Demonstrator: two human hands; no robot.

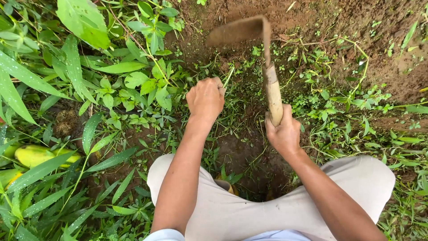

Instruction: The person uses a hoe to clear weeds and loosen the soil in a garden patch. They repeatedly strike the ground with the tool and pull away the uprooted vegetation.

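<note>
We look down on a patch of ground (383, 67) that is bare brown soil at the far right and thick with green elsewhere. A wide bank of broad-leaved weeds (89, 80) fills the left side, untouched as far as we can see, and low creeping weeds (339, 102) spread across the right. Between our knees (285, 209), in pale trousers, lies a darker strip of disturbed earth (236, 147) running from near to far, where most of the growth looks thinned; we judge this small strip to be the only part worked so far, with the greenery on both sides yet to be cleared. At the near left, a yellow-green fruit (35, 155) lies half hidden under the leaves. Our right hand (283, 134) is closed firmly round the wooden handle of a hoe (273, 91), whose flat, soil-caked blade is raised and blurred over the far middle of the patch, well clear of the earth. Our left hand (206, 99) is curled into a tight fist just left of the handle, apart from it, knuckles up; thin green stems run past it, but we cannot tell whether it grips any of them. Small clumps still stand in the dark strip itself, so even there some weeding remains.
</note>
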